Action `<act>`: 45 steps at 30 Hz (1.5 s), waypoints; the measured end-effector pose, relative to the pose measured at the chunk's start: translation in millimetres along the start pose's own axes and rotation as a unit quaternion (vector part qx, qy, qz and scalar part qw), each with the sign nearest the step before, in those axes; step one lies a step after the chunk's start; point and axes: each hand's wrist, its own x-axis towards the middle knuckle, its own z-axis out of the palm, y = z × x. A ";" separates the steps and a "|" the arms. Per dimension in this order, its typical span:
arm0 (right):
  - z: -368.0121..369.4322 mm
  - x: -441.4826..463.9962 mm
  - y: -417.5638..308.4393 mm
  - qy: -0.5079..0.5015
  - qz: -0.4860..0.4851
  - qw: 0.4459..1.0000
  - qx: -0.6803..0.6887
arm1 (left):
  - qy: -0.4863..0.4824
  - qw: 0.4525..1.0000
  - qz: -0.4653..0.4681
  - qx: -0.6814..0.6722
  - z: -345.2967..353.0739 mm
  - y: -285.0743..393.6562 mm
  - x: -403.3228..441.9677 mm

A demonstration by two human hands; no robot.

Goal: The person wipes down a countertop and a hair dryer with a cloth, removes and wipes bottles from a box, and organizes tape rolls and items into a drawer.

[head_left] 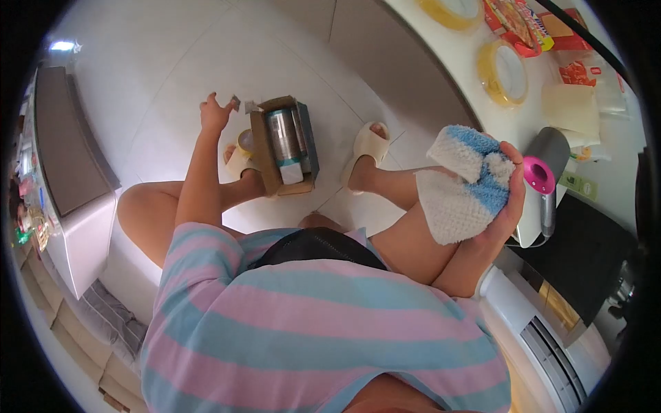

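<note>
My left hand point(216, 113) is held out over the floor, with a small greyish scrap point(235, 103) at its fingertips. Just right of it, an open cardboard box point(258, 148) stands between my feet; a shiny metal cylinder point(284, 134) and a white block point(291, 172) show inside. Over my right thigh, my right hand point(511, 196) grips a fluffy blue and white cloth point(463, 196) from its right edge. The cloth hangs folded, with a knot-like bunch near its middle. Some of the right fingers are hidden behind it.
A white counter point(461, 58) at right carries yellow tape rolls point(502, 73), snack packets point(513, 27) and a grey and pink hair dryer point(540, 174). Another tape roll point(246, 142) lies by my left slipper. A brown-topped cabinet point(76, 138) stands at left.
</note>
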 end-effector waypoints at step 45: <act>39.8 -3.7 40.3 -0.106 0.112 0.981 -0.121 | -0.471 0.217 0.045 -0.854 -231.7 206.0 -104.4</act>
